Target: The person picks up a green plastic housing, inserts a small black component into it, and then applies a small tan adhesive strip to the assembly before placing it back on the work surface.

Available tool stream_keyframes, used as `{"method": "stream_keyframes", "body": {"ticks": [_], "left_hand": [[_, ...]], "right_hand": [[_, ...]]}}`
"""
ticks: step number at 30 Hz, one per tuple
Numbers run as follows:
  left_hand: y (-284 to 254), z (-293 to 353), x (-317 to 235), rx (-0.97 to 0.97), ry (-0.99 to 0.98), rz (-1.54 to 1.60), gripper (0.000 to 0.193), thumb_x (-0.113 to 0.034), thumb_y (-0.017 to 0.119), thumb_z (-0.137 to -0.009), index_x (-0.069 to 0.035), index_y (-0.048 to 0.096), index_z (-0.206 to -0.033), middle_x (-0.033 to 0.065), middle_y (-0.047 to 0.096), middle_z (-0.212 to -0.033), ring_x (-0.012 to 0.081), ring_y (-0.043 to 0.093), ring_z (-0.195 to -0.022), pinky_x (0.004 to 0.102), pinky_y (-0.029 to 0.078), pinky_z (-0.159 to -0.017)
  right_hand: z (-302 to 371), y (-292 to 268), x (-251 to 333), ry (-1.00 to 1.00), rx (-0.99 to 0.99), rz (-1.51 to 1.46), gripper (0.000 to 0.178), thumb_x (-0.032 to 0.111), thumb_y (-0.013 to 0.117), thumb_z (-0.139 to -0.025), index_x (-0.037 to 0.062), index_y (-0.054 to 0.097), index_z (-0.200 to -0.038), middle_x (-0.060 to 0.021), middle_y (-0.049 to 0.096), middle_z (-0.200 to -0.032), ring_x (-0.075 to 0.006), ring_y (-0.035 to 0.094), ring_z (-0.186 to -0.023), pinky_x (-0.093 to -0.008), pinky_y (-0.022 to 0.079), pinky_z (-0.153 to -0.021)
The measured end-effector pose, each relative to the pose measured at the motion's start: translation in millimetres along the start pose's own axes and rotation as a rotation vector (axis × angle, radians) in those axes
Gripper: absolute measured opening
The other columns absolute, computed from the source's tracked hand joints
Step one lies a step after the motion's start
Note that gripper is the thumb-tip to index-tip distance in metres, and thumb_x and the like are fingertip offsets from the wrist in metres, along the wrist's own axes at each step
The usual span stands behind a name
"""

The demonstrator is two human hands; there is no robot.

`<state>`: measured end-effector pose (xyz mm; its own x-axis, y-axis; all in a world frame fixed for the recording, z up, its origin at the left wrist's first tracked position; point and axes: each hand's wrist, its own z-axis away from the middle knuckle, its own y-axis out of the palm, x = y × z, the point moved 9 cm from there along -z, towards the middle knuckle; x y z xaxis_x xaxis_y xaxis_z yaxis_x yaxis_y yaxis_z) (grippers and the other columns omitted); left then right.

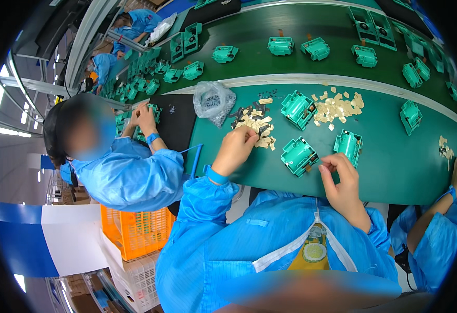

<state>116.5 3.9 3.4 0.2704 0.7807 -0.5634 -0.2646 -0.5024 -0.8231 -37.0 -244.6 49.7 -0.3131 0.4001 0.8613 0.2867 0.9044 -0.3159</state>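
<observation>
Green housing [298, 156], a boxy plastic part with a small brownish tab at its near right corner, lies on the green tabletop [390, 161] in front of me, between my two hands. My right hand [341, 182] is just beside it, thumb and forefinger bent toward each other; I cannot tell whether anything sits between the tips. A second housing [349, 143] lies right behind that hand, and a third housing [297, 110] lies farther from me, beyond the first.

My left hand [235, 149] is at the near edge of a heap of cream pieces [260, 124], its thumb and forefinger brought together; whether they pinch a piece I cannot tell. Dark pieces [243, 115] are mixed in along the heap's left side. Another cream heap [339, 108] spreads to the right of the third housing. A blue wristband [217, 176] circles my left wrist.

To the left of the heaps stands a clear plastic bag [214, 101] with dark bits inside, by the edge of a black mat [173, 116]. Well to the right lies a fourth housing [410, 117]. Past the table's far edge, a dark green belt [252, 32] carries more green housings. A co-worker in a blue smock [132, 175] sits to my left, near an orange crate [158, 229]; another person's hand [456, 180] is at the table's right end.
</observation>
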Motion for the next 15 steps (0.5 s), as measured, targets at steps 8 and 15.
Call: {"method": "stream_keyframes", "body": {"ticks": [8, 15], "left_hand": [[-20.7, -4.7, -70.5, -0.075, 0.015, 0.499, 0.018, -0.008, 0.069, -0.093, 0.003, 0.062, -0.105, 0.0087, 0.072, -0.088, 0.0130, 0.069, -0.079, 0.0271, 0.055, -0.069], [-17.3, -28.2, -133.3, -0.117, 0.217, 0.480, 0.023, -0.007, 0.065, -0.095, 0.005, 0.061, -0.115, 0.0126, 0.073, -0.091, 0.0155, 0.070, -0.079, 0.0288, 0.056, -0.071]], "right_hand": [[-71.9, 39.1, 43.3, -0.213, 0.150, 0.105, 0.024, 0.003, 0.072, -0.084, -0.0021, 0.064, -0.106, -0.0158, 0.066, -0.097, -0.0358, 0.066, -0.089, -0.0420, 0.055, -0.078], [-104.9, 40.4, -8.5, -0.094, 0.144, 0.032, 0.026, 0.006, 0.070, -0.089, -0.0033, 0.066, -0.113, -0.0161, 0.069, -0.097, -0.0319, 0.070, -0.084, -0.0391, 0.057, -0.076]]}}
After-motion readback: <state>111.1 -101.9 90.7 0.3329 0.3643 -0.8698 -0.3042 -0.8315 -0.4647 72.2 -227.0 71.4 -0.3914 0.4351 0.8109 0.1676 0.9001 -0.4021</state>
